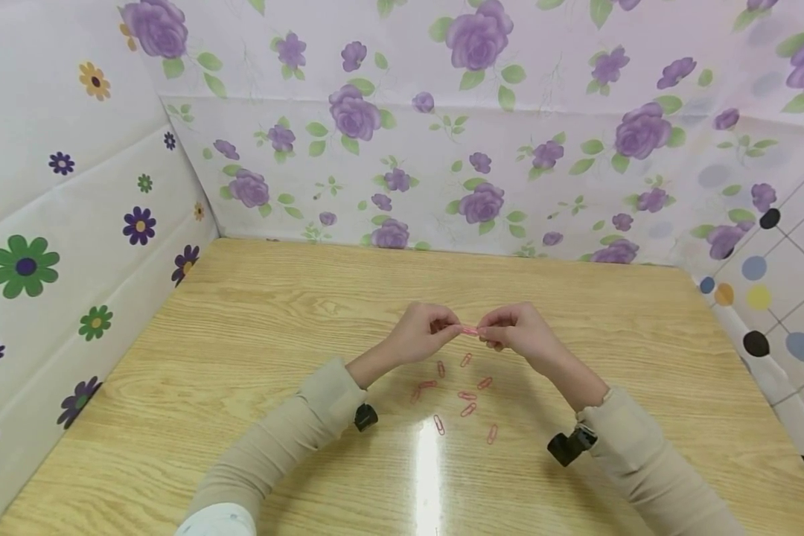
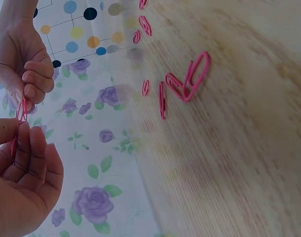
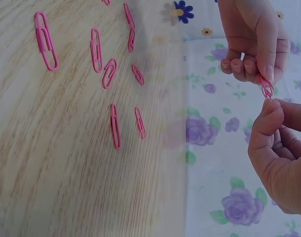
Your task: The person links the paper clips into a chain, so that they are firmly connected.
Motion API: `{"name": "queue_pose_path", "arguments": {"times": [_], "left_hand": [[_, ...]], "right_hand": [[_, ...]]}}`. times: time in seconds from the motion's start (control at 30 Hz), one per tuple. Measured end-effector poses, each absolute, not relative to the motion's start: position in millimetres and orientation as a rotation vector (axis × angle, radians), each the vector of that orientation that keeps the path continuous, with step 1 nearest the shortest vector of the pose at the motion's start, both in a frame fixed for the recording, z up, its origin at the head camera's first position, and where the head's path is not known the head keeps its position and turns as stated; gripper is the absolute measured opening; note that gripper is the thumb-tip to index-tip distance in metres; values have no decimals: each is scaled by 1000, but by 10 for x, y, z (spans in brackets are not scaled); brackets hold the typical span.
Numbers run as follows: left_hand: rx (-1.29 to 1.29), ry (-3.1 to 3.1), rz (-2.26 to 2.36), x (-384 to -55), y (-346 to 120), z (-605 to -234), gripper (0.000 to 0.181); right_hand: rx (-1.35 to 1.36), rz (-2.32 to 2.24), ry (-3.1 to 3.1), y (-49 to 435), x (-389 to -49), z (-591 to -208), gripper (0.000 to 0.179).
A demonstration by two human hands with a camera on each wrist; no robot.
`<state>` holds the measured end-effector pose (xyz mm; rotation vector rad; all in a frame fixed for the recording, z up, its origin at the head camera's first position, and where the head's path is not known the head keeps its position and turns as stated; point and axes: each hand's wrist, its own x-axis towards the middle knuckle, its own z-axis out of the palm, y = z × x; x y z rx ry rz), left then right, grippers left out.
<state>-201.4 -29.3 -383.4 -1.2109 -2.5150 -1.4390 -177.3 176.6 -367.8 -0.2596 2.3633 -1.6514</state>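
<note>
Both hands meet over the table, fingertips close together, with pink paper clips between them. My left hand [image 1: 420, 332] pinches a pink paper clip [image 2: 14, 147] between thumb and forefinger; part of it hides behind the fingers. Facing it, my right hand [image 1: 524, 339] pinches pink wire loops [image 2: 22, 109] at their other end. In the right wrist view these pink loops [image 3: 267, 89] overlap in the short gap between the fingertips. I cannot tell whether the clips are linked. Below the hands, several loose pink paper clips [image 1: 439, 425] lie scattered on the wooden table [image 1: 295, 313].
A white cloth with purple roses [image 1: 355, 112] stands along the table's back edge. Flower-print cloth [image 1: 23, 266] borders the left side, dotted cloth [image 1: 802, 346] the right. Glare [image 1: 428, 476] shows on the tabletop in front. Black wrist cameras [image 1: 572, 445] sit at both cuffs.
</note>
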Motion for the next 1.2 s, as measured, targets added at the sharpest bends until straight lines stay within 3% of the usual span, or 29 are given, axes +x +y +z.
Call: {"name": "queue_pose_path", "arguments": {"times": [0.63, 1.2], "left_hand": [[-1258, -2550, -1479, -2017, -395, -3832, 12], [-1009, -2365, -2735, -2038, -451, -3860, 12]], "right_hand": [[-296, -1629, 2356, 1870, -1707, -3661, 20], [-280, -1681, 2260, 1729, -1692, -3663, 20]]}}
